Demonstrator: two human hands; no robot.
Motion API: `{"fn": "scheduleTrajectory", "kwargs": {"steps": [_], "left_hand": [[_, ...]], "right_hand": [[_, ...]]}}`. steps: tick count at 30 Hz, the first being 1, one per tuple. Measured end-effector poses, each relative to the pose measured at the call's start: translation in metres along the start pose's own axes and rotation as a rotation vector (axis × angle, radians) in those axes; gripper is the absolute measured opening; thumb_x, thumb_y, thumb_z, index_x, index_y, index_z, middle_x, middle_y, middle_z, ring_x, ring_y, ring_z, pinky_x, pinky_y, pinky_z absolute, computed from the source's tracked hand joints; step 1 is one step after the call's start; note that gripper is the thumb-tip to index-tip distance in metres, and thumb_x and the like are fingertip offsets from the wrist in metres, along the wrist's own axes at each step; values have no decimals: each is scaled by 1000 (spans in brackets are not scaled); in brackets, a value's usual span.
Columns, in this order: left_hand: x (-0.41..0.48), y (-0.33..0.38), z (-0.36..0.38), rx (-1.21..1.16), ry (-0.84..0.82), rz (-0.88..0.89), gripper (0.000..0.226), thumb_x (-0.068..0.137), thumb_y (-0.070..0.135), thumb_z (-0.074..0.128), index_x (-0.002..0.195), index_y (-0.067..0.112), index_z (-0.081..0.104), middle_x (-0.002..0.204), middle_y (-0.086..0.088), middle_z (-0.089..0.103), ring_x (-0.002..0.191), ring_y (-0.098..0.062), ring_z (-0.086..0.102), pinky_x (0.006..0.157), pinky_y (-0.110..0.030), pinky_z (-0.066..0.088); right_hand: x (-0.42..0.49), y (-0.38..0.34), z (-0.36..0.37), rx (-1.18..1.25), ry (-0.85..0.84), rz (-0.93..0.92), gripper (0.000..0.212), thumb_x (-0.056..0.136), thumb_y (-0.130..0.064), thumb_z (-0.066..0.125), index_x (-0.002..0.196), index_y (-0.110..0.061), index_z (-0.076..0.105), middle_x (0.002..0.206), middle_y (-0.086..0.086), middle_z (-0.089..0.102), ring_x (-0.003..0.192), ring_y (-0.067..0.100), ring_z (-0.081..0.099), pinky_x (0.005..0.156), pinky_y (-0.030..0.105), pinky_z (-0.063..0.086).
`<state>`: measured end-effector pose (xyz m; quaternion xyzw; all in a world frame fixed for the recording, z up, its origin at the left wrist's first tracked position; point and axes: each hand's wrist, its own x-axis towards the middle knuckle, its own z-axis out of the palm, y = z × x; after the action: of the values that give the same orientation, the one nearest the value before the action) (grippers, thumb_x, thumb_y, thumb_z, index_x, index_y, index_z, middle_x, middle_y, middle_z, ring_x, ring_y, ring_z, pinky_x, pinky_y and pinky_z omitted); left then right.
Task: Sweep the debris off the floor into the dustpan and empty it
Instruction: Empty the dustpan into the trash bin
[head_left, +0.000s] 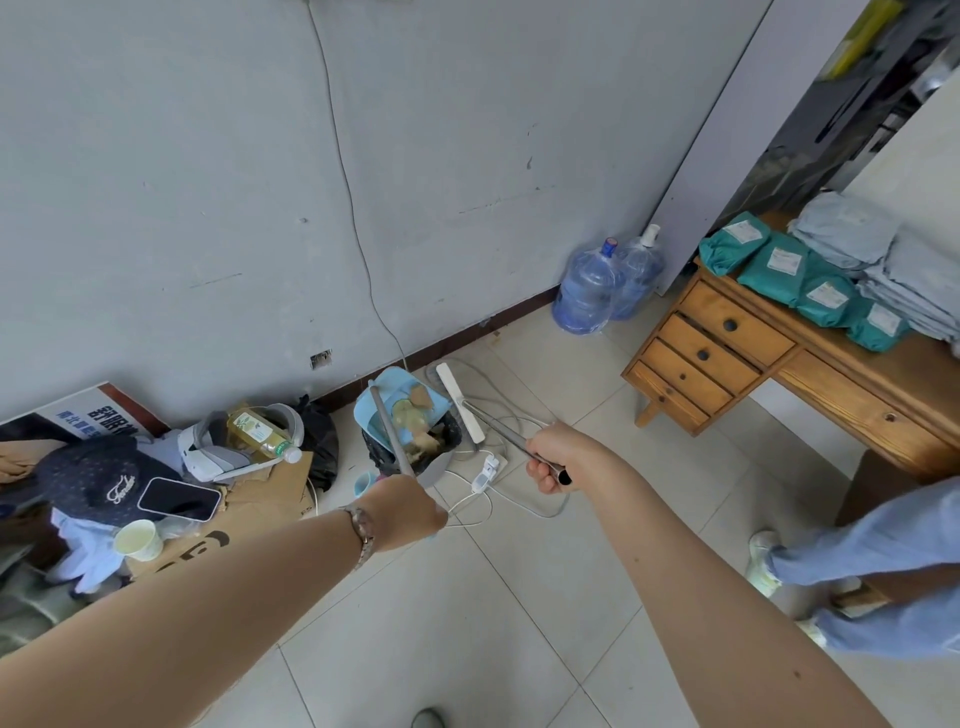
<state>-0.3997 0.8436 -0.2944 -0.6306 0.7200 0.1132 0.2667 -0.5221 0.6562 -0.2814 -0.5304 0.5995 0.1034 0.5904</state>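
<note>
Light-blue plastic dustpan (400, 410) sits tilted over a small black-lined waste bin (415, 447) at frame centre, brown debris (423, 439) dropping in — the emptying step, by appearance. Left hand (405, 506) is closed around its grey metal handle (390, 431); right hand (553, 460) is closed around a thin metal broom handle (511, 439). Pan looks light and rigid; hold low on the handle for tilt control.

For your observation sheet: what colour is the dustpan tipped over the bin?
Light blue dustpan, clearest in the head view.
</note>
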Motion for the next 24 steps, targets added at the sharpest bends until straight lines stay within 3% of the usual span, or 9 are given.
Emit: {"fn": "scheduleTrajectory", "kwargs": {"steps": [5,10,13,16,19,24], "left_hand": [[3,-3,11,-31,-27,-21,23,92,8,50,115,3,47,74,-12,47,86,-35,61,63,-36,47],[6,9,14,-29,-23,8,31,90,1,51,120,0,45,93,-22,57,90,-39,60,72,-42,48],[4,12,15,-6,-46,11,31,90,3,54,120,1,46,76,-15,46,81,-34,59,64,-37,41],[4,2,10,-7,-16,-8,19,95,20,45,105,5,52,67,-7,39,65,-22,48,54,-30,36],[-1,-6,4,-48,45,-6,31,90,8,54,120,5,44,61,-7,34,56,-24,43,40,-29,28],[-3,4,18,20,41,55,36,89,-1,51,124,3,43,61,-9,33,68,-33,49,54,-36,37]], "right_hand": [[-1,2,-1,16,33,13,27,95,-6,28,78,-10,48,55,6,41,24,11,30,34,11,23],[2,6,-2,13,44,0,26,94,-4,26,79,-10,47,56,8,42,21,10,31,35,10,24],[4,10,-4,20,47,6,25,94,-3,27,79,-10,46,55,8,42,22,11,31,36,11,24],[5,12,-7,4,37,4,25,93,-3,27,78,-9,46,54,8,41,25,11,31,36,13,24],[3,11,-7,18,23,3,24,94,-4,27,78,-8,45,55,7,41,23,10,32,35,12,25],[0,14,-3,28,22,-30,24,95,-5,27,78,-9,44,56,8,41,24,10,32,37,12,24]]}}
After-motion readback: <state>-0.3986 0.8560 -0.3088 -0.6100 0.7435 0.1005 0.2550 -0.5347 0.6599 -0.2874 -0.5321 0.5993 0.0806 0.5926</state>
